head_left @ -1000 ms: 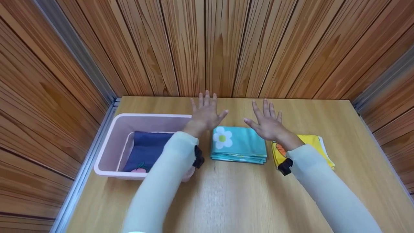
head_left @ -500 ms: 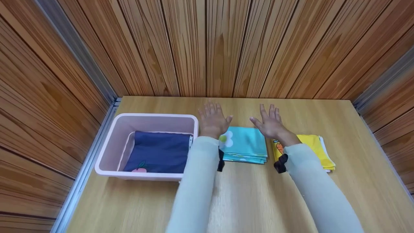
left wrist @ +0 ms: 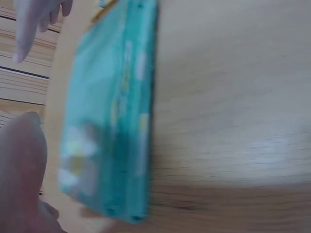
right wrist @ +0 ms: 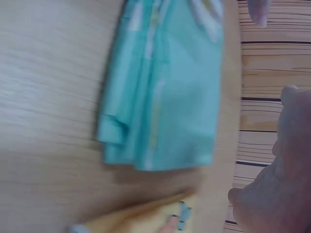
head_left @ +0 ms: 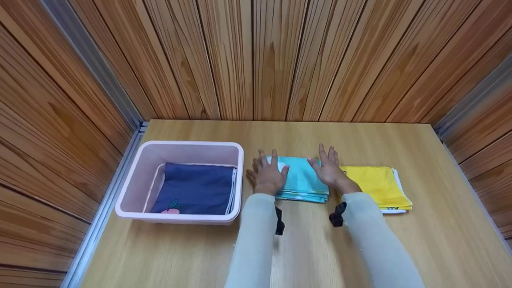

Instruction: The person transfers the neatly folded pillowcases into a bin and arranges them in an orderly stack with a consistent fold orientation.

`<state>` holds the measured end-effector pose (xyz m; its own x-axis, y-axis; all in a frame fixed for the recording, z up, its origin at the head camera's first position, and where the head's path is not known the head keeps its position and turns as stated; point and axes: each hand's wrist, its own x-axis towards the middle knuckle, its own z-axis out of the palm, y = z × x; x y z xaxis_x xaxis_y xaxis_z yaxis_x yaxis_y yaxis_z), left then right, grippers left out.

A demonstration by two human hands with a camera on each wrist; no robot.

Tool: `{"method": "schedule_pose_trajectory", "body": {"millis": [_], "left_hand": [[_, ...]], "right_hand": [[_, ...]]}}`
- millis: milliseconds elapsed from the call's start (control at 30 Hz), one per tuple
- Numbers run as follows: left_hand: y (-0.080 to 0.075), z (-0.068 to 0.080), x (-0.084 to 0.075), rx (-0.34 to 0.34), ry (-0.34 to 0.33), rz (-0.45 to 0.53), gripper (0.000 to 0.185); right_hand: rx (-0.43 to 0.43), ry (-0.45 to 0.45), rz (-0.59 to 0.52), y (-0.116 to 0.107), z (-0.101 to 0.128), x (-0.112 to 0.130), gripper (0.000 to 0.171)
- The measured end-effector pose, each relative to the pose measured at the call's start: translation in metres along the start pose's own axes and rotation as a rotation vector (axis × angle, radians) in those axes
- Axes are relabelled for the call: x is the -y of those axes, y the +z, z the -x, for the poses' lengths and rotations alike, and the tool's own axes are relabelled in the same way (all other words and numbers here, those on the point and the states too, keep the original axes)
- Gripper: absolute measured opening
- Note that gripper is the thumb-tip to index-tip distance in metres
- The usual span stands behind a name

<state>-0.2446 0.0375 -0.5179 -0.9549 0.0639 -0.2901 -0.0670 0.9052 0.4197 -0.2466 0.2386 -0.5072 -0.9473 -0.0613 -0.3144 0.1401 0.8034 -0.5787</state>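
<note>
A folded turquoise cloth (head_left: 303, 176) with a white flower lies on the table between both hands. My left hand (head_left: 269, 176), fingers spread, hovers over its left end and hides part of the flower. Over the right end is my right hand (head_left: 330, 172), its fingers also straight and spread. In the left wrist view, a gap shows between the thumb and the turquoise cloth (left wrist: 95, 97). The right wrist view likewise has the right hand (right wrist: 279, 165) apart from the cloth. Neither hand holds anything.
To the left stands a pink plastic basin (head_left: 180, 217) holding a folded navy cloth (head_left: 196, 188) with a pink fruit print. A folded yellow cloth (head_left: 378, 184) lies on the right, beneath the right wrist. Wood-panelled walls (head_left: 272, 60) enclose the table (head_left: 304, 248).
The left hand has moved right from beside the basin, then down toward the turquoise cloth. The right hand has come lower and nearer too. The cloths and basin stay put.
</note>
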Motion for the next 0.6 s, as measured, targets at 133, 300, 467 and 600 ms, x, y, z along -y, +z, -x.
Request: {"method": "schedule_pose_trajectory", "body": {"millis": [133, 300, 467, 600], "left_hand": [[0.014, 0.001, 0.01, 0.003, 0.014, 0.013, 0.072], [0.025, 0.001, 0.019, 0.029, 0.039, 0.023, 0.073], [0.036, -0.002, 0.024, 0.039, 0.04, 0.036, 0.075], [0.042, -0.005, 0.024, 0.042, 0.029, 0.038, 0.077]], "right_hand": [[0.011, -0.01, 0.038, 0.016, 0.001, -0.007, 0.081], [0.013, -0.04, 0.121, 0.035, 0.002, -0.014, 0.081], [0.013, -0.054, 0.154, 0.048, 0.004, -0.019, 0.081], [-0.002, -0.054, 0.182, 0.055, 0.004, -0.023, 0.08]]}}
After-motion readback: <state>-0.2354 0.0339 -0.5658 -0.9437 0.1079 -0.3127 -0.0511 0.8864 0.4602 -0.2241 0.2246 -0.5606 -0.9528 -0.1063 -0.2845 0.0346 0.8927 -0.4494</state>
